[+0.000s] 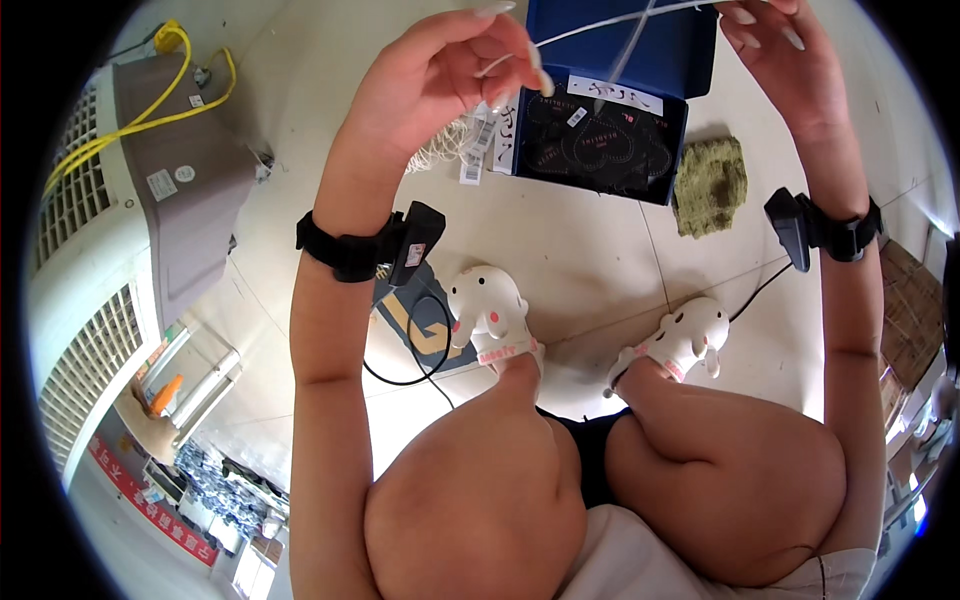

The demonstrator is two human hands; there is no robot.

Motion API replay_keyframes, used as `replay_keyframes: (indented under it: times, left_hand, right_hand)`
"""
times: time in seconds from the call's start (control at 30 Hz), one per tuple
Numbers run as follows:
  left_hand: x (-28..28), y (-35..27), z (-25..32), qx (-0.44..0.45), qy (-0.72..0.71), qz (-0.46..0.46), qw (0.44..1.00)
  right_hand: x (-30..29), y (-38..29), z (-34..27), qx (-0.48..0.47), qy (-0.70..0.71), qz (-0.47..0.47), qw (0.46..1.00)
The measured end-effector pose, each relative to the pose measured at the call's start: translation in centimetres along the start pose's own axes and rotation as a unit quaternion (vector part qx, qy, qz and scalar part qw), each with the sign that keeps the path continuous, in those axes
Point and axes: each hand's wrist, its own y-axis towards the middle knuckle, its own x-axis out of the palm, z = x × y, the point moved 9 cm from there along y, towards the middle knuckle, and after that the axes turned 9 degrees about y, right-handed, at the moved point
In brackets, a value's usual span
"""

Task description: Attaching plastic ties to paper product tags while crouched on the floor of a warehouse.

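My left hand (457,82) pinches a thin white cord (592,28) that runs across to the right. At the upper edge of the view, my right hand (795,67) holds the cord's other part, with some fingertips cut off by the frame. A blurred, narrow translucent strip (634,46) crosses the cord midway. Below it stands a dark blue box (675,187) with its lid raised, holding several black heart-shaped items (600,142) with printing. Beneath my left hand lie a bundle of pale strings (442,150) and white barcode tags (472,166).
Right of the box lies a folded olive-green cloth (711,186). A dark printed bag (427,322) lies beside my left white shoe (487,300), near a black cable (411,352). A grey-and-white machine (180,165) with yellow cord (142,124) stands left; cardboard (911,307) is at right.
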Motion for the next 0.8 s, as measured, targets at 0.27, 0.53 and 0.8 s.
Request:
replay_keyframes:
  times: [0.27,0.53,0.8]
  left_hand:
    - [2.8,-0.3,2.0,0.1,-0.176,-0.101,0.974]
    - [3.4,0.2,2.2,0.145,0.077,-0.098,0.982]
    - [7.0,-0.5,4.7,0.118,0.359,0.055,0.924]
  right_hand:
    - [3.6,-0.9,1.0,0.096,0.078,-0.251,0.96]
    - [2.3,-0.9,2.1,0.092,-0.083,-0.149,0.981]
    - [5.6,-2.2,1.6,0.034,-0.244,-0.244,0.938]
